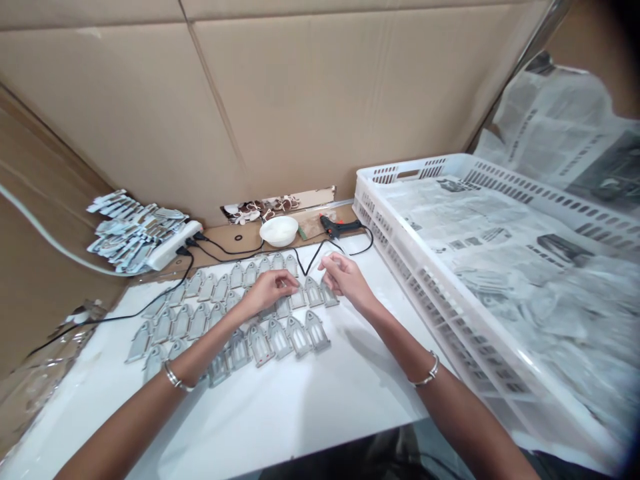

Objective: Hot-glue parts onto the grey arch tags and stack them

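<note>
Rows of small grey arched pieces point(281, 337), shaped like pointed window frames, lie on the white tabletop point(350, 393). My left hand point(270, 291) is over the middle of the rows, its thumb and fingers drawn together close to the pieces. Whatever it may pinch is too small to make out. To the right, my right hand point(344, 275) is raised just above the end of a row, fingers curled with thumb and forefinger meeting. A thin pale trace shows by those fingertips, but I cannot tell what it is. My forearms cover part of the rows.
A white plastic crate point(400, 260) lined with newspaper stands on the right. At the back are a white bowl point(279, 231) and a black glue gun point(340, 227). A power strip point(173, 247) with black cables sits left, beside a heap of stacked pieces point(135, 230).
</note>
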`<action>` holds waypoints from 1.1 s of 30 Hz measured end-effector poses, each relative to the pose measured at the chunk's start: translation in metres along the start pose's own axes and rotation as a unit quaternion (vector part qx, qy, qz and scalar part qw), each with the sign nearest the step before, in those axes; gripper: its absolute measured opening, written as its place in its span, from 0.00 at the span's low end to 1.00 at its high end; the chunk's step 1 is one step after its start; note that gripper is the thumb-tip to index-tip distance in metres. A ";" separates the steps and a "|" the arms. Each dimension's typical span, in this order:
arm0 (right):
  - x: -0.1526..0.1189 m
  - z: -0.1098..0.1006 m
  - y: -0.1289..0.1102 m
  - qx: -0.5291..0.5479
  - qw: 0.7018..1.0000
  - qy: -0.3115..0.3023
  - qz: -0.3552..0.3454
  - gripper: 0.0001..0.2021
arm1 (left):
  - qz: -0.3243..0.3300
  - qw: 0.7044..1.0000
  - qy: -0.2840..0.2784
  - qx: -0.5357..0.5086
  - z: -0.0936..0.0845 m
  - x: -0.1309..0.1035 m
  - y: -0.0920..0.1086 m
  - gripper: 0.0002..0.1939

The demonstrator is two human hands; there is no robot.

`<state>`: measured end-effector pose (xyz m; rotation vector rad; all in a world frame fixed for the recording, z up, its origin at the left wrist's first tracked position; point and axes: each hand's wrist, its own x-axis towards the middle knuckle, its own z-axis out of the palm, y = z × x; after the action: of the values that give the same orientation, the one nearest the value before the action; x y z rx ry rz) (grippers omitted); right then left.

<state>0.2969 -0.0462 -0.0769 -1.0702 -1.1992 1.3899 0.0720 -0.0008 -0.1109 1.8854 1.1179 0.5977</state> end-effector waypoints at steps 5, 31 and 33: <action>0.000 -0.001 0.002 -0.005 1.000 -0.006 -0.002 0.19 | 0.008 0.998 0.028 0.060 0.005 0.000 0.002 0.11; -0.002 0.004 0.017 -0.007 0.995 -0.095 0.036 0.27 | -0.012 0.978 0.050 -0.200 0.018 0.006 0.057 0.23; -0.001 0.003 0.017 0.015 0.994 -0.086 0.067 0.26 | -0.022 0.976 0.080 -0.200 0.017 0.008 0.054 0.24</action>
<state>0.2918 -0.0480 -0.0932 -1.0425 -1.2434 1.6259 0.1136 -0.0144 -0.0747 1.4844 1.0454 0.8905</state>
